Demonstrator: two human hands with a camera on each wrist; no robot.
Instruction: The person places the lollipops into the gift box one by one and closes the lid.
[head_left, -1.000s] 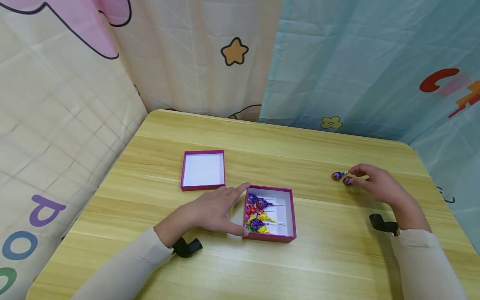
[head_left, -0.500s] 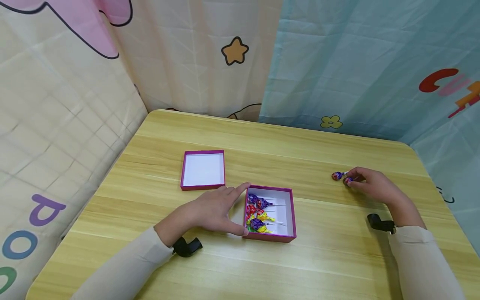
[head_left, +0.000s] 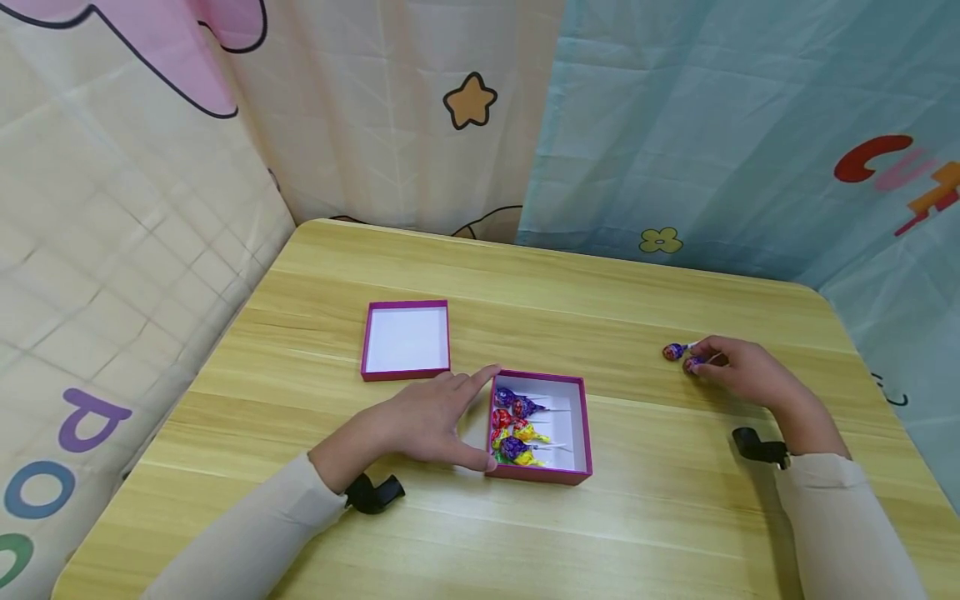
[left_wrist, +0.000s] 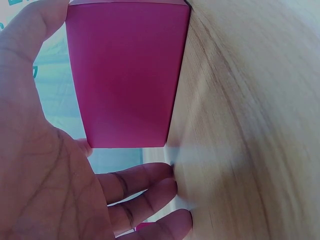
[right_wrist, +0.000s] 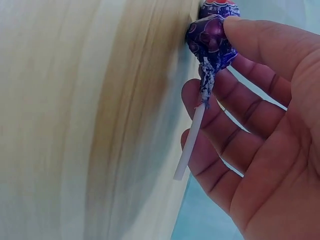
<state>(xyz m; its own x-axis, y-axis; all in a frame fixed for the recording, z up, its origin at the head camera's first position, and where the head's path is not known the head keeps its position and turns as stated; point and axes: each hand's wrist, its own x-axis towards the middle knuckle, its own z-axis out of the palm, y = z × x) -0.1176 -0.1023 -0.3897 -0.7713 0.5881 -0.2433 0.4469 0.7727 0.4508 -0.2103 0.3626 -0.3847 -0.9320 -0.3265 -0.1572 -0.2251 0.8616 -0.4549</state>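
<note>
My left hand (head_left: 423, 421) rests at the left side of a magenta box (head_left: 540, 474). In the left wrist view, the thumb and index finger touch two upper corners of the box wall (left_wrist: 127, 75), while the other fingers rest against the table. Inside are several wrapped lollipops (head_left: 514, 448), purple, red and yellow, with heads to the left. At the right, my right hand (head_left: 753, 375) pinches a purple lollipop (right_wrist: 207, 42) by its head, thumb on one side and fingers behind. Its white stick (right_wrist: 189, 145) points toward the palm. Another purple lollipop (head_left: 672, 352) lies just left of it.
A matching magenta lid (head_left: 407, 339) with a white inside lies open side up, behind my left hand. The wooden table (head_left: 645, 517) backs onto printed curtains (head_left: 360, 108). Black camera mounts (head_left: 375, 495) sit on both wrists.
My right hand has shifted slightly left and closed its thumb and fingers on the nearer lollipop, which has moved slightly. The left hand and box stay put.
</note>
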